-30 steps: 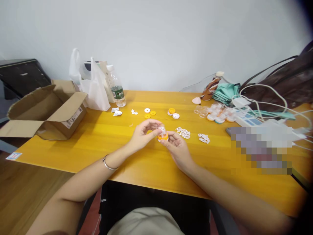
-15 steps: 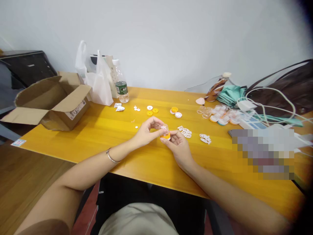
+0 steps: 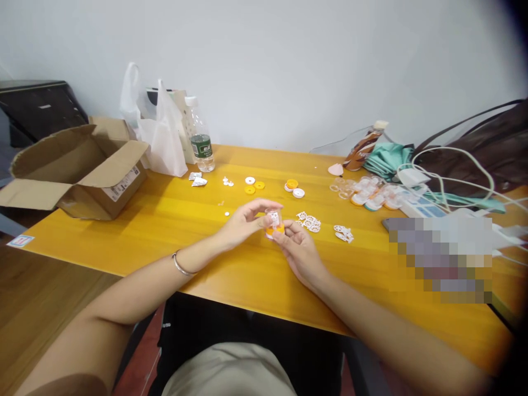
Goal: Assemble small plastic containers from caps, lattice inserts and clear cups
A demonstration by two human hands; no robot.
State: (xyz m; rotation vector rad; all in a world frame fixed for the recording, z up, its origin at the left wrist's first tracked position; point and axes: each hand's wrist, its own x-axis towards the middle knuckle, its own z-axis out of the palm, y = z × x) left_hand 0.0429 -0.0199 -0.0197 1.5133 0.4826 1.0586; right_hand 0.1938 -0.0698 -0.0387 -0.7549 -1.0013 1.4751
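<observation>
Clasping orange-based clear capsule (image 3: 275, 221) near frame centre, left hand (image 3: 244, 221) and right hand (image 3: 303, 247) clamping fingers on it; similar capsules (image 3: 366, 197) sitting seemingly assembled centre-right, white cutouts (image 3: 312, 223) lying loose.

The yellow-brown table (image 3: 165, 220) is laid with an open cardboard box (image 3: 103, 193), a green-labelled bottle (image 3: 201, 146), small yellow and white discs (image 3: 249, 190), white openwork pieces (image 3: 312, 223) and clear-topped containers (image 3: 373, 197).
</observation>
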